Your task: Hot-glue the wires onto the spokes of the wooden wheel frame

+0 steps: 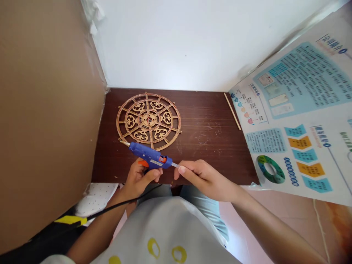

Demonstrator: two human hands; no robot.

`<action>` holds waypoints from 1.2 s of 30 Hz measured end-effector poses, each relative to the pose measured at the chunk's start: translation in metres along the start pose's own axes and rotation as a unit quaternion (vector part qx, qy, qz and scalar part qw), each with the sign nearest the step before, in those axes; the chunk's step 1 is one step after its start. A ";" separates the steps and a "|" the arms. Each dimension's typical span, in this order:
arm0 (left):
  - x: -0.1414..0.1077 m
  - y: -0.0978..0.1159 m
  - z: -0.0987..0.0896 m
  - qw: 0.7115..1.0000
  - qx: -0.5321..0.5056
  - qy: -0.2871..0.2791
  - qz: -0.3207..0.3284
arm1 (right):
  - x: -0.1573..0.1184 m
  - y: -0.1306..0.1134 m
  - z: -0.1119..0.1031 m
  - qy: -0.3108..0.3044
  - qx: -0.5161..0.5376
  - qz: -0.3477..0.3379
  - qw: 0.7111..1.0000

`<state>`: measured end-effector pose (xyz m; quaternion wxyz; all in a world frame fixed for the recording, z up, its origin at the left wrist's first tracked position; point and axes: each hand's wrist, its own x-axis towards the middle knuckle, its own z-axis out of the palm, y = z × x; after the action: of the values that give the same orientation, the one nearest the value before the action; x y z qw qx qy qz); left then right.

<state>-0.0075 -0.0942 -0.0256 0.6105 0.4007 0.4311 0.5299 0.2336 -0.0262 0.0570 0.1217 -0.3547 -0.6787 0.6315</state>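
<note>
Left hand (139, 179) curled shut around the grip of a blue hot glue gun (148, 156). Right hand (205, 179) half closed, fingers (183, 170) pinching the glue stick (175, 165) at the back. Gun tip (124, 143) just over the edge of a round wooden lattice wheel (148, 121), flat on a dark wood board (211, 146). Risks: a burn from the hot tip, glue drips on the wood, a hard tug from the black cord (118, 204).

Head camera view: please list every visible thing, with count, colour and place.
Hot glue gun: 1, blue, orange trigger, over board's near edge.
Glue stick: 1, translucent, in gun's rear end.
Openwork wooden wheel: 1, tan, on board.
Wooden stick: 1, pale, board's far right.
Board: 1, dark brown, centre.
Printed poster: 1, blue and white, right.
Cardboard sheet: 1, tan, left.
Wall: 1, white, far side.
Power cord: 1, black, lower left.
Left hand: 1, on gun's handle.
Right hand: 1, at glue stick's end.
</note>
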 end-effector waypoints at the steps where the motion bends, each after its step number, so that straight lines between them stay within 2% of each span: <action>1: 0.000 0.000 0.000 1.000 0.003 -0.001 -0.002 | 0.001 -0.001 0.000 -0.008 0.022 0.009 1.000; 5: 0.000 0.001 0.000 1.000 0.005 -0.001 -0.001 | 0.003 -0.004 0.002 -0.049 0.115 0.040 0.991; 9: 0.000 0.003 0.001 1.000 0.003 0.010 0.000 | 0.006 -0.006 0.005 -0.055 0.158 0.058 0.984; 11: 0.001 0.005 0.001 1.000 0.008 0.007 -0.005 | 0.006 -0.007 0.003 -0.036 0.111 0.038 0.992; 13: 0.002 0.006 0.001 1.000 0.012 -0.001 -0.008 | 0.005 -0.008 0.000 -0.008 0.023 0.004 1.000; 15: 0.003 0.008 0.002 1.000 0.011 -0.008 -0.010 | 0.004 -0.009 -0.003 0.011 -0.071 -0.038 0.997; 18: 0.004 0.009 0.004 1.000 0.005 -0.012 -0.014 | 0.003 -0.007 -0.005 0.017 -0.133 -0.076 0.988; 21: 0.003 0.009 0.005 1.000 -0.005 -0.014 -0.017 | 0.004 -0.004 -0.004 0.009 -0.104 -0.069 0.992; 28: 0.002 0.006 0.002 0.999 -0.014 -0.023 -0.027 | 0.010 -0.004 0.000 -0.043 0.079 -0.002 0.996; 32: 0.005 0.006 0.005 1.000 0.000 -0.008 -0.018 | 0.013 -0.003 -0.004 -0.030 0.031 -0.008 0.999; 36: 0.007 0.009 0.014 0.999 0.030 0.013 -0.010 | 0.011 0.011 -0.007 0.002 -0.034 -0.004 0.999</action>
<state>0.0034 -0.0870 -0.0132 0.5980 0.4078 0.4583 0.5159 0.2336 -0.0143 0.0451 0.1134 -0.3573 -0.7007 0.6070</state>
